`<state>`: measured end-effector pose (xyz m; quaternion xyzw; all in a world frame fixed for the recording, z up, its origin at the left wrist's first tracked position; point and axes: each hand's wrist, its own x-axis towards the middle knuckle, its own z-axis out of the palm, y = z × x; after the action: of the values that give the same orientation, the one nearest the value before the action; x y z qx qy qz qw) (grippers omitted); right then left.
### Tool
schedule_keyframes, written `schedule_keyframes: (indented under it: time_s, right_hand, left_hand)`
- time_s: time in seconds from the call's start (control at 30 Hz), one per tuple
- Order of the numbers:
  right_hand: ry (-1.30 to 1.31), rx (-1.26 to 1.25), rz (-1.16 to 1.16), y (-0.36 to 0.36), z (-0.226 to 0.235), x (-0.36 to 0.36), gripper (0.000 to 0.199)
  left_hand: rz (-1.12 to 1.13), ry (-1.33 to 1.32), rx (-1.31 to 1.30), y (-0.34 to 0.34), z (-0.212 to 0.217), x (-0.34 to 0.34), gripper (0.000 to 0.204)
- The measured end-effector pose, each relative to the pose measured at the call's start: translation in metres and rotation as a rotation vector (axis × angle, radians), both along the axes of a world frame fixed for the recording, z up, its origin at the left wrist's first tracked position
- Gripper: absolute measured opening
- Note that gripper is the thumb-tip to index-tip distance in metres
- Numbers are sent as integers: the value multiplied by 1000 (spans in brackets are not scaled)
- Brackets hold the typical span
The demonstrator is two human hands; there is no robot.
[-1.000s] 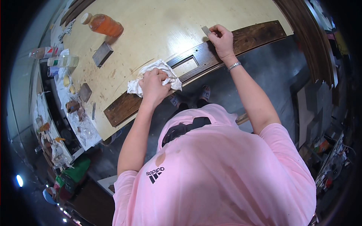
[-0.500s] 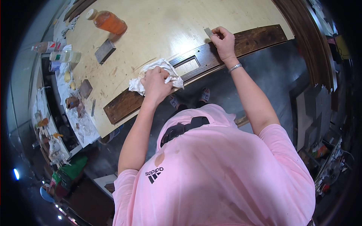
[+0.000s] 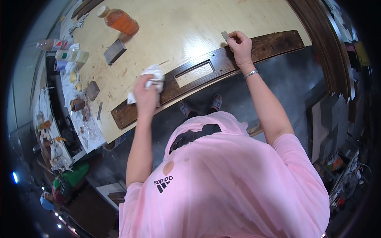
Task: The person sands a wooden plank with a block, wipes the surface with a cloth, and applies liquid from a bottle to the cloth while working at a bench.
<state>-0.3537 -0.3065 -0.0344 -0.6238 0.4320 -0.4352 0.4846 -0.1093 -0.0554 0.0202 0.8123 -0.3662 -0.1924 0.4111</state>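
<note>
left hand (image 3: 145,97) closed around a crumpled white rag (image 3: 152,77), pressing it on the dark stained wooden board (image 3: 274,41) toward that board's left part. board is long and narrow, lies along the near edge of the pale workbench top (image 3: 174,27), with a rectangular cut-out (image 3: 194,73) near its middle showing the light surface beneath. right hand (image 3: 240,45) rests on the board right of the cut-out, fingers pinched on a small grey block (image 3: 225,36) at the board's far edge; silver bracelet (image 3: 251,73) on that wrist. hands well apart, cut-out between them. far left corner of the bench: bottle of orange liquid (image 3: 119,20) lying on its side, a grey sanding block (image 3: 115,50) just beside it toward the near side. left edge: smaller bottles (image 3: 65,51) and a cluttered white cloth strip (image 3: 79,115). person wears a pink shirt (image 3: 230,186); sandalled feet (image 3: 200,107) visible on grey floor below the bench edge.
</note>
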Motion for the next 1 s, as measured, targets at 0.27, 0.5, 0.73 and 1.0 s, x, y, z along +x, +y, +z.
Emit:
schedule_keyframes:
  time_s: [0.27,0.5,0.73,1.0]
  right_hand:
    - [101,-46,26,0,5,-4,19]
    - [-22,56,-39,-1,2,3,14]
    - [144,-106,-25,-6,-5,-1,15]
    - [116,-64,-42,-4,-3,2,15]
  left_hand:
    - [-34,-563,-207,1,15,71,22]
    - [523,-454,192,149,-33,196,18]
    - [273,-371,307,192,-62,257,20]
    - [359,-176,412,173,-34,244,17]
